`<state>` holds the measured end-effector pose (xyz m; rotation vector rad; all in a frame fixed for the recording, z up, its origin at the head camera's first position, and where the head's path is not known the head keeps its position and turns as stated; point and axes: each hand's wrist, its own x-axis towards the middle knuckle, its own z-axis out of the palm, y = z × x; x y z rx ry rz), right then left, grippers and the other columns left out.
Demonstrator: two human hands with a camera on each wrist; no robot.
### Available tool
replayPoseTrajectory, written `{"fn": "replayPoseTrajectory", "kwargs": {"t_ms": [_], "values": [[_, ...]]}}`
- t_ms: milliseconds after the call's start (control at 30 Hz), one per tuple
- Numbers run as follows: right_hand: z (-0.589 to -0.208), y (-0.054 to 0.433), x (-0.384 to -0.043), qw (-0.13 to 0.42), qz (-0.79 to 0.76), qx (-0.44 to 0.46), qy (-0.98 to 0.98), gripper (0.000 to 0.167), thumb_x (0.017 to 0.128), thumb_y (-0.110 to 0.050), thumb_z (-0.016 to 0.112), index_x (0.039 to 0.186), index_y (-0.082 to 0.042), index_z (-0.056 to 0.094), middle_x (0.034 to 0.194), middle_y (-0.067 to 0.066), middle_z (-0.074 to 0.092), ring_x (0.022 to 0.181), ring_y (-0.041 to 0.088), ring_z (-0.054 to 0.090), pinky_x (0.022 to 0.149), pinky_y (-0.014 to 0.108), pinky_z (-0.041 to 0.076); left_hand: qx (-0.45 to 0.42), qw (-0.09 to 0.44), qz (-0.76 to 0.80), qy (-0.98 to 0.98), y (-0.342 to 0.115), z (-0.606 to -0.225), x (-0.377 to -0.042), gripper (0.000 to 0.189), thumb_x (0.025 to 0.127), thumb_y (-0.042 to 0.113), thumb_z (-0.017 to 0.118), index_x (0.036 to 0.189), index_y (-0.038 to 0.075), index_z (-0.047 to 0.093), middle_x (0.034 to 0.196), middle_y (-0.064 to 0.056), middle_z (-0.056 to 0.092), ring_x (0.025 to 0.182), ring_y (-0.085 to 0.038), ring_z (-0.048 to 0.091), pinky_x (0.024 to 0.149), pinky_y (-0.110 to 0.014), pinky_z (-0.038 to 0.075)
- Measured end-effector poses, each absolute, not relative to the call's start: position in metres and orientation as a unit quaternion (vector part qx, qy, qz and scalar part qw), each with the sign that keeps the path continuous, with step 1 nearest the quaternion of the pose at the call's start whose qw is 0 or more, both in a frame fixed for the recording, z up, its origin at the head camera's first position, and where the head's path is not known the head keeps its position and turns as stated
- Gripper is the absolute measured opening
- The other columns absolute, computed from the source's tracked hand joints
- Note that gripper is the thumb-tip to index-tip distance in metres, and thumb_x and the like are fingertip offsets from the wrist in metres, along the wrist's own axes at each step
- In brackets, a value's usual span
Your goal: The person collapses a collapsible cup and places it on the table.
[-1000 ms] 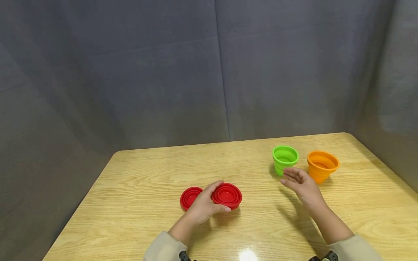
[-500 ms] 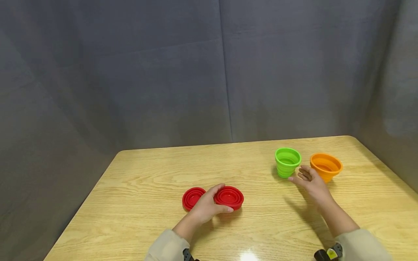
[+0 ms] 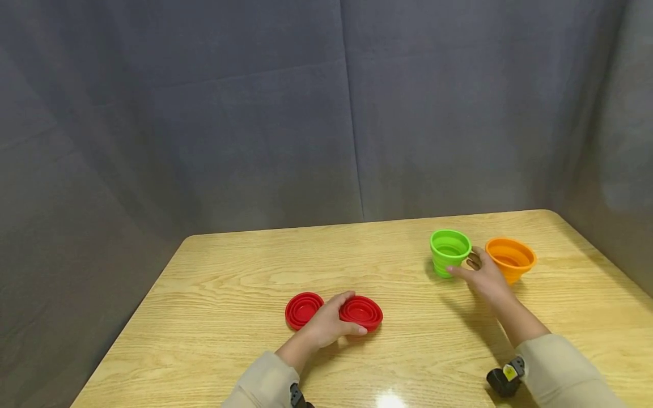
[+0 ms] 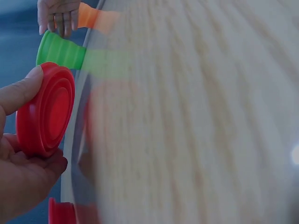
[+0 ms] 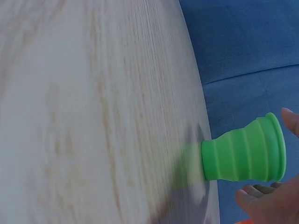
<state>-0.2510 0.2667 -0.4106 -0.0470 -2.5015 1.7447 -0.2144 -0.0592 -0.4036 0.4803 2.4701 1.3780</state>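
In the left wrist view, my left hand [image 3: 328, 326] holds a flattened red collapsible cup [image 4: 57, 114] between thumb and fingers, tilted and just above the table. A second flattened red cup [image 3: 303, 309] lies to its left, partly covered by that hand in the head view. My right hand [image 3: 488, 277] is at the near right side of an upright, extended green cup [image 3: 442, 264]. Its thumb and fingers are spread on either side of the rim; the right wrist view shows a small gap to the cup. An extended orange cup [image 3: 510, 258] stands behind that hand, its lower part hidden.
The cups are on a light wooden table [image 3: 229, 272] with rounded far corners. Grey cloth [image 3: 255, 141] hangs behind it and along both sides. A black wrist device [image 3: 504, 382] sits at the right cuff.
My right hand has moved from in front of the green cup to its right side, between the green and orange cups. My left hand has shifted slightly right with the red cup.
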Motion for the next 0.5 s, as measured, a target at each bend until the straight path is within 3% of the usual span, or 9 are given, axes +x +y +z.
{"fn": "replayPoseTrajectory", "kwargs": {"t_ms": [267, 500], "values": [[-0.406, 0.259, -0.254, 0.070, 0.582, -0.015, -0.810, 0.091, 0.075, -0.035, 0.066, 0.135, 0.003, 0.010, 0.136, 0.026, 0.017, 0.123, 0.039, 0.017, 0.097, 0.049, 0.021, 0.181, 0.148, 0.448, 0.863, -0.058, -0.405, -0.216, 0.079, 0.068, 0.028, 0.072, 0.131, 0.003, 0.032, 0.131, -0.014, 0.034, 0.120, -0.029, 0.031, 0.095, -0.042, 0.027], [-0.385, 0.247, -0.241, 0.080, 0.584, -0.014, -0.808, 0.088, 0.078, -0.023, 0.063, 0.134, 0.008, 0.002, 0.133, 0.032, 0.017, 0.120, 0.043, 0.020, 0.095, 0.048, 0.026, 0.179, 0.162, 0.425, 0.872, -0.060, -0.405, -0.220, 0.083, 0.065, 0.024, 0.075, 0.133, 0.006, 0.031, 0.133, -0.011, 0.033, 0.121, -0.027, 0.028, 0.097, -0.042, 0.025]]}}
